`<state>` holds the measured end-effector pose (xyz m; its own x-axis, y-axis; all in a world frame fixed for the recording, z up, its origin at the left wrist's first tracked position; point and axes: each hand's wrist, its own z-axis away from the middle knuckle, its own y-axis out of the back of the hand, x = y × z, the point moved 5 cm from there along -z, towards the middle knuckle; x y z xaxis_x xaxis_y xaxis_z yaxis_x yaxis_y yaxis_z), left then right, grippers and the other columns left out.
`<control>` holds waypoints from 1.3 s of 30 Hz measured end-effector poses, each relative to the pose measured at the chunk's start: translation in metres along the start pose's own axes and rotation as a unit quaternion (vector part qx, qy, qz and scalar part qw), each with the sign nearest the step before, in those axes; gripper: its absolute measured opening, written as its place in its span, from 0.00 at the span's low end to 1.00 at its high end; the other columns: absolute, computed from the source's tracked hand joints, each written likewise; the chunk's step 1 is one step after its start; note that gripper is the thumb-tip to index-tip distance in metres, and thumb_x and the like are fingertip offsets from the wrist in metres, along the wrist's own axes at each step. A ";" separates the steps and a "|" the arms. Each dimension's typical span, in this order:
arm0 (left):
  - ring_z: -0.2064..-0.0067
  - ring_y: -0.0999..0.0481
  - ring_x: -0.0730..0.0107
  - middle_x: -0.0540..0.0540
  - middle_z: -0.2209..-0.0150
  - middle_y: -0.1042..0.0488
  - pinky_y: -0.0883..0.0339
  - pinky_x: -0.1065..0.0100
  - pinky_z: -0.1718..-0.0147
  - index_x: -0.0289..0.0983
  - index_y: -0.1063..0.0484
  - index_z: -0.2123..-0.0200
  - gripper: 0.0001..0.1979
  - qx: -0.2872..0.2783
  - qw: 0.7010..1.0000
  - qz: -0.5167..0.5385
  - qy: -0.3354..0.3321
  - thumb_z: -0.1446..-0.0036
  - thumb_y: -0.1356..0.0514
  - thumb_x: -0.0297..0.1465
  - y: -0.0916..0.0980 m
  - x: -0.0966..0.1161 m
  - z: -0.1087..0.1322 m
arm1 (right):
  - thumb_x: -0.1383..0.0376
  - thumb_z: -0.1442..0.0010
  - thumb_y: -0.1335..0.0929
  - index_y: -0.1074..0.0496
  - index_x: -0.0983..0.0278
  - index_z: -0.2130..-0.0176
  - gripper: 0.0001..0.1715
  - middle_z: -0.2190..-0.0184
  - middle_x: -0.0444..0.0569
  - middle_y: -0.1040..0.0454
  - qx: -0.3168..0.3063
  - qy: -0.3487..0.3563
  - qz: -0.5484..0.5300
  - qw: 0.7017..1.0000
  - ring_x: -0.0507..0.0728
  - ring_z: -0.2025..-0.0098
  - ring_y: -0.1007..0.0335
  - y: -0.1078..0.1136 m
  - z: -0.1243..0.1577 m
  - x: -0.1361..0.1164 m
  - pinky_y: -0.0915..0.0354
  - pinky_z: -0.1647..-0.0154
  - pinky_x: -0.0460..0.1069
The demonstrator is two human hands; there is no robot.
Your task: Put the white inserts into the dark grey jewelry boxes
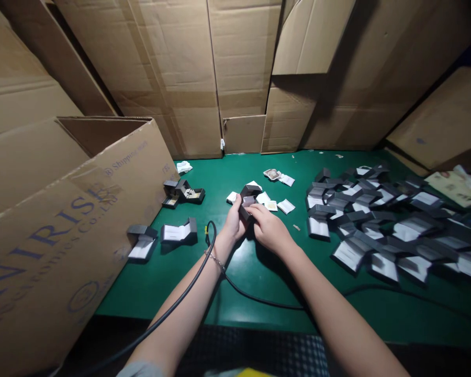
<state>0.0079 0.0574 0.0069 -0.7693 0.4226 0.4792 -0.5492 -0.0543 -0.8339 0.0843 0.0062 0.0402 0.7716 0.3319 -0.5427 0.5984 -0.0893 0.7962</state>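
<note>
Both my hands meet over the middle of the green table point(259, 272). My left hand point(233, 222) and my right hand point(267, 225) are closed round one small dark grey hinged box point(249, 198), its lid standing open. Small white insert pads point(277, 205) lie just beyond the box. A thin bracelet circles my left wrist.
A big heap of open grey boxes point(384, 220) fills the right side. A few more open boxes point(178, 233) lie at left beside a large printed cardboard carton point(63, 209). Flattened cardboard point(220, 78) walls the back. A black cable point(259, 298) runs across the table.
</note>
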 end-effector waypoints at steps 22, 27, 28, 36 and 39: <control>0.62 0.21 0.68 0.44 0.73 0.24 0.28 0.68 0.54 0.30 0.26 0.68 0.16 0.029 1.000 -0.006 -0.001 0.35 0.48 0.33 0.002 0.000 -0.001 | 0.74 0.45 0.42 0.39 0.63 0.39 0.35 0.43 0.56 0.34 -0.014 -0.048 0.015 0.999 0.62 0.48 0.31 -0.007 0.000 0.004 0.31 0.50 0.56; 0.64 0.22 0.69 0.44 0.71 0.23 0.30 0.68 0.52 0.31 0.26 0.67 0.15 0.035 0.999 0.005 0.008 0.35 0.48 0.32 0.003 -0.002 -0.001 | 0.73 0.44 0.42 0.38 0.63 0.39 0.34 0.39 0.58 0.41 -0.005 -0.052 0.026 0.998 0.63 0.44 0.34 -0.006 0.000 0.003 0.32 0.47 0.57; 0.63 0.22 0.68 0.43 0.70 0.23 0.30 0.67 0.51 0.30 0.26 0.67 0.15 0.034 0.999 0.006 0.013 0.35 0.49 0.32 0.003 -0.002 -0.001 | 0.73 0.45 0.41 0.39 0.64 0.39 0.34 0.37 0.58 0.43 -0.002 -0.049 0.026 0.998 0.63 0.43 0.35 -0.006 0.000 0.003 0.33 0.46 0.57; 0.61 0.21 0.64 0.42 0.71 0.22 0.29 0.63 0.51 0.30 0.26 0.68 0.15 0.020 0.999 -0.020 0.033 0.36 0.47 0.34 0.004 -0.005 -0.002 | 0.70 0.43 0.38 0.45 0.64 0.36 0.36 0.35 0.61 0.48 -0.030 -0.069 0.016 0.997 0.64 0.43 0.35 -0.012 0.000 0.006 0.34 0.46 0.58; 0.64 0.21 0.67 0.42 0.71 0.22 0.29 0.66 0.54 0.30 0.26 0.68 0.14 -0.002 0.999 -0.034 0.035 0.37 0.45 0.34 0.003 -0.006 -0.002 | 0.70 0.43 0.38 0.44 0.64 0.37 0.36 0.35 0.61 0.48 -0.025 -0.074 0.004 0.997 0.64 0.42 0.36 -0.010 0.000 0.006 0.35 0.46 0.59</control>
<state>0.0115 0.0565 0.0015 -0.7052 0.4875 0.5148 -0.5980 -0.0190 -0.8012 0.0832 0.0091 0.0288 0.8023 0.1885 -0.5664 0.5829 -0.0426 0.8114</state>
